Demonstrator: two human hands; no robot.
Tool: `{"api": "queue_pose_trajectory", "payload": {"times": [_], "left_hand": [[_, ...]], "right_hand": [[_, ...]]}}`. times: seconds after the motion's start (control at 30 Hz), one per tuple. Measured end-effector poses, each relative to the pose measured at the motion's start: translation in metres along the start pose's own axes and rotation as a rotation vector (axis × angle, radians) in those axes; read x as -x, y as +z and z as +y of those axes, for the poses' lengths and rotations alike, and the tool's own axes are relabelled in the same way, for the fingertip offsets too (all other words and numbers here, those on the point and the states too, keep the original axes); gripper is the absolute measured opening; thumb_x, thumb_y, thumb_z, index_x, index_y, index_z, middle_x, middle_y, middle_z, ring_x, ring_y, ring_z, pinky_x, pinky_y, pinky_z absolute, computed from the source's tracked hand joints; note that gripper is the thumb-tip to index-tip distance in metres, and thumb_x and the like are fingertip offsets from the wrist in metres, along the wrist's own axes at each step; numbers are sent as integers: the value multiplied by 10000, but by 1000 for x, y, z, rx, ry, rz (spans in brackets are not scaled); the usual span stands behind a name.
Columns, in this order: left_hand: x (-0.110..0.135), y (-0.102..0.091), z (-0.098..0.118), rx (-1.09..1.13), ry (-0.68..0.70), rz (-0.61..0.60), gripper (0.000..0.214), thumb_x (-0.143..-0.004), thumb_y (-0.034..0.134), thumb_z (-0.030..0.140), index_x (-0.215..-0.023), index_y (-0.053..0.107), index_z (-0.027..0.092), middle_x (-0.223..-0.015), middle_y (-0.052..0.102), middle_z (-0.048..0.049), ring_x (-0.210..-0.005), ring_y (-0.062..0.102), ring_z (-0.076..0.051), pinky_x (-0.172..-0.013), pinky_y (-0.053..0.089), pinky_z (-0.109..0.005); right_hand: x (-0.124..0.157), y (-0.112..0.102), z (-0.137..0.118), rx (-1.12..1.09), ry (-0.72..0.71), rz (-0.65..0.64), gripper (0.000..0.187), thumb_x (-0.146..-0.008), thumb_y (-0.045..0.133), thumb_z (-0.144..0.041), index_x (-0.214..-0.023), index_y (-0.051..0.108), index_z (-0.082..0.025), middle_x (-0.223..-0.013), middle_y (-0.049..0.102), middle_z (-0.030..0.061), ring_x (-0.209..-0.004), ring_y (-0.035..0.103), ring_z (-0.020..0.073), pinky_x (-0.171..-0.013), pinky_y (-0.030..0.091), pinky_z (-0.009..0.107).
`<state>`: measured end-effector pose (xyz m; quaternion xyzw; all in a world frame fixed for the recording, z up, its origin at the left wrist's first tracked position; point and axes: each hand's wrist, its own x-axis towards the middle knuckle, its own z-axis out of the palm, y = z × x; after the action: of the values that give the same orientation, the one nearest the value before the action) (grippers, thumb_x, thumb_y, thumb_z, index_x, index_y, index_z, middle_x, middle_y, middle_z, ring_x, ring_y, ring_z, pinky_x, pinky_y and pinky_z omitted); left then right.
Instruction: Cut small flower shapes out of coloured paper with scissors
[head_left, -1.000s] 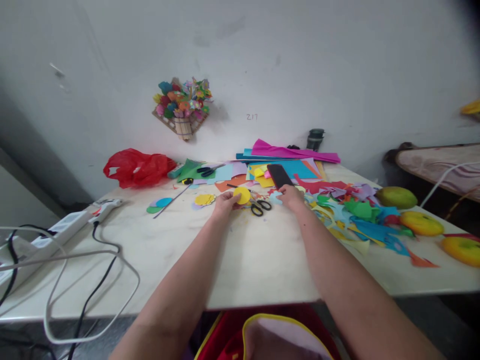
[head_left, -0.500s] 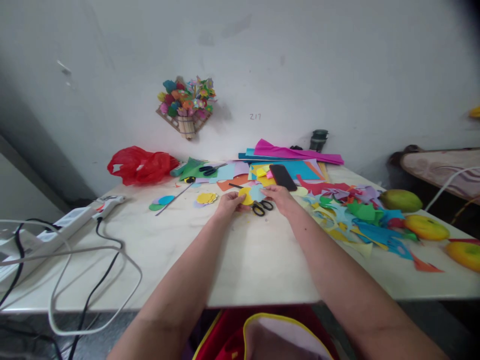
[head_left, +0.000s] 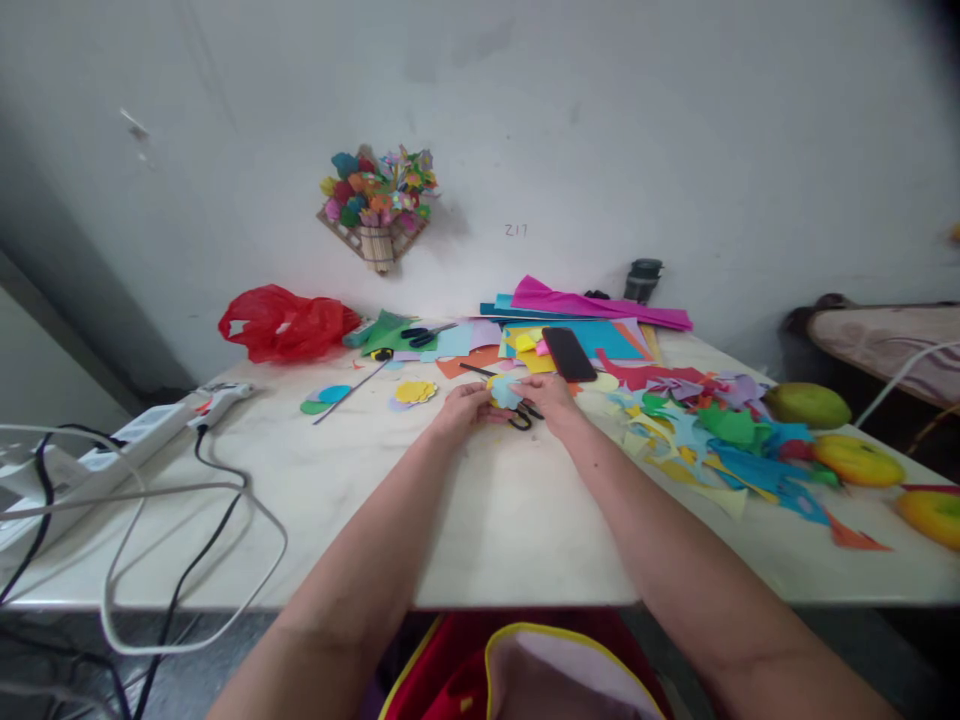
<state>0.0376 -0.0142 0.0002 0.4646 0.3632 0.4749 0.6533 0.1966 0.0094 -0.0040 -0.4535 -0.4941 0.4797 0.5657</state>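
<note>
My left hand [head_left: 463, 406] and my right hand [head_left: 550, 398] meet near the middle of the pale table [head_left: 480, 520]. Between their fingertips sits a light blue paper cutout [head_left: 507, 392], laid over a yellow paper circle that is mostly hidden under it. Both hands pinch the papers. Black-handled scissors [head_left: 523, 416] lie on the table just under the two hands. A black phone [head_left: 568, 353] rests on coloured sheets right behind my right hand.
Coloured paper scraps [head_left: 720, 440] cover the table's right side, with mangoes [head_left: 808, 405] beyond. Paper sheets [head_left: 592, 315] are stacked at the back, beside a second pair of scissors [head_left: 417, 335] and a red plastic bag [head_left: 279, 322]. A power strip [head_left: 112, 455] and cables lie left.
My right hand picked a light blue cutout from the scraps and carried it left onto the yellow circle held by my left hand. The camera tilted slightly.
</note>
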Motion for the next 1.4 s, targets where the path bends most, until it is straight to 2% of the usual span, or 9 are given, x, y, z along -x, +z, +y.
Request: {"api": "queue_pose_trajectory", "payload": {"times": [0.1,0.17,0.23,0.33,0.53,0.7,0.97,1.4], "left_hand": [[-1,2,4,36,-87,23,253,-865,502,283,-889,626,64,-730,711,-153,-680,713,-255,-641,569,-337],[0,3,5,29,-90,24,319,-886,493,356,-895,631,69,-729,713,-155,-669,712,-254,-622,567,-329],[1,3,3,-10,-39,25,273,-841,598,358,-861,629,87,-721,714,-129,-652,710,-237,-626,567,-313],[1,2,-2,-89,11,25,198,-713,754,239,-791,626,109,-700,712,-70,-626,702,-194,-630,559,-271],[0,-1,-4,-106,27,7,175,-720,745,227,-817,659,110,-743,728,-69,-647,704,-183,-631,555,-259],[0,-2,-2,-81,10,-9,190,-736,734,228,-853,659,98,-771,732,-88,-658,707,-195,-658,563,-284],[0,-1,-2,-88,-10,-14,207,-737,739,238,-869,660,99,-765,728,-91,-682,712,-198,-656,555,-271],[-1,-2,-3,-72,-18,-35,212,-742,731,237,-886,657,101,-780,730,-97,-699,714,-204,-652,555,-273]], "right_hand": [[2,3,-1,-11,-12,18,217,-450,809,-271,-569,671,-154,-512,610,-14,-508,520,115,-548,428,271],[4,4,-2,-14,-16,15,236,-437,810,-289,-566,667,-153,-509,603,-16,-507,513,114,-542,426,270],[5,6,-2,4,-30,3,255,-431,811,-312,-562,663,-152,-509,595,-19,-504,503,111,-530,416,268],[5,7,-1,30,-44,-17,273,-436,814,-329,-559,646,-153,-521,588,-19,-507,496,110,-514,403,264],[4,5,0,-39,-42,-39,395,-544,785,-361,-875,695,-167,-612,608,-22,-541,538,113,-491,405,234],[7,4,-3,-90,28,-94,408,-613,716,-535,-724,674,-145,-597,608,11,-542,542,113,-446,373,216],[6,3,4,7,-16,-154,333,-531,776,-452,-584,624,-160,-533,570,-8,-487,467,92,-441,320,226],[9,6,-1,42,-25,-62,352,-498,790,-443,-529,564,-174,-496,540,-30,-442,401,77,-442,334,239]]}}
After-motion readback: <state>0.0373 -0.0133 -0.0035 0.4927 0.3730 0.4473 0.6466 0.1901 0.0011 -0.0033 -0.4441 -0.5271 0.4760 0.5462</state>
